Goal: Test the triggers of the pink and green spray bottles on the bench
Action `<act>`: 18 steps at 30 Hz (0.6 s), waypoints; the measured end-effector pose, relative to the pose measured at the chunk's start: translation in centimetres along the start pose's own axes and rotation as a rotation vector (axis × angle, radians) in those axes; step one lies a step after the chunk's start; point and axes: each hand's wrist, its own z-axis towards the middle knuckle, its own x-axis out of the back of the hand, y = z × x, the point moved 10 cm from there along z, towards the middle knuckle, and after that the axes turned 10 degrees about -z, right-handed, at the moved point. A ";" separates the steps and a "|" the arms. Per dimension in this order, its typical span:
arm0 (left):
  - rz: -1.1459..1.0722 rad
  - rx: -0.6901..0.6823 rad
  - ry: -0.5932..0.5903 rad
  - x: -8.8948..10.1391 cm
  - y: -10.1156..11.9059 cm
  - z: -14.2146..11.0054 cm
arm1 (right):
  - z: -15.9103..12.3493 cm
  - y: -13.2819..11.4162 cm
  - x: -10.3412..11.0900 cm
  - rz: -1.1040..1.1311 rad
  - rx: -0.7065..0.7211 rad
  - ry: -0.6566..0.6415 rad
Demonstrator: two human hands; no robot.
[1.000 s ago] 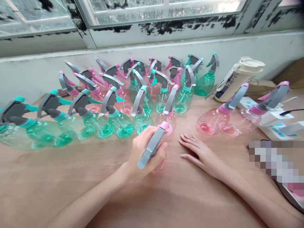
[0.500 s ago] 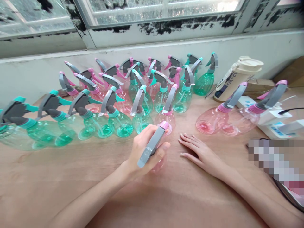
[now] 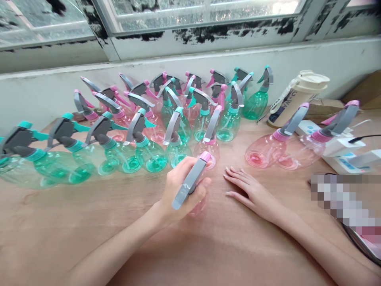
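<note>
My left hand (image 3: 178,190) is wrapped around the neck of a pink spray bottle (image 3: 190,182) with a grey trigger head and pink nozzle. Most of that bottle's body is hidden under the hand; its clear pink base shows below the fingers. My right hand (image 3: 253,192) lies flat on the wooden table (image 3: 208,250) with its fingers stretched out, holding nothing. Just beyond the left hand stands another pink spray bottle (image 3: 210,140). A green spray bottle (image 3: 178,149) is beside it, at the end of a row running left.
Several green and pink spray bottles (image 3: 150,155) crowd the back and left. Right of them are two pink spray bottles (image 3: 264,149), a cream tumbler (image 3: 293,99), a white power strip (image 3: 347,161) with plugs, and a cardboard box (image 3: 364,91). A window (image 3: 208,16) is behind.
</note>
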 end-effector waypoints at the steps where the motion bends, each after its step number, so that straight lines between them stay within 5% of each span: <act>1: 0.003 -0.003 0.002 0.0 0.0 0.0 | 0.0 0.0 0.0 -0.005 0.002 -0.002; 18: 0.027 0.060 0.003 0.1 0.1 0.0 | 0.0 -0.2 0.0 -0.011 0.014 0.000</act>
